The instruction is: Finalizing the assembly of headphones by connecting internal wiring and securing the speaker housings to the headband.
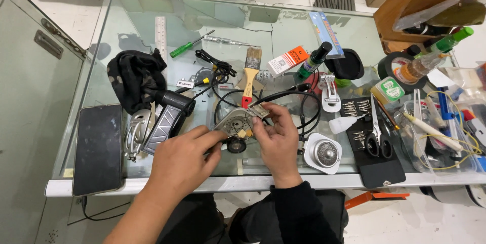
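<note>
The small round metal part (236, 123), grey with a dark toothed centre, sat between the two hands just above the near edge of the glass counter (152, 16). The left hand (185, 160) closed its grip on the part from the lower left, thumb and forefinger pinched at its rim near a small black knob (236, 146) under it. The right hand (277, 140) closed its grip from the right, fingertips (257, 122) pressing the part's upper right edge, where a small flat metal piece (260, 111) stuck out. The part therefore lay inside both grips, held up off the glass rather than resting on it, as far as could be told.

Just behind the part lay a paintbrush (250, 74) with a wooden handle and red tip, and black cables (304, 107) looped to the right. A white round dish with a metal dome (324, 153) stood just right of the right hand. A dark phone (97, 148) lay face up at the counter's left near corner, with a silver-and-black tool (164, 122) between it and the left hand. Scissors (375, 140) rested on a black mat (377, 170) well to the right, and a green screwdriver (190, 45) lay farther back.
</note>
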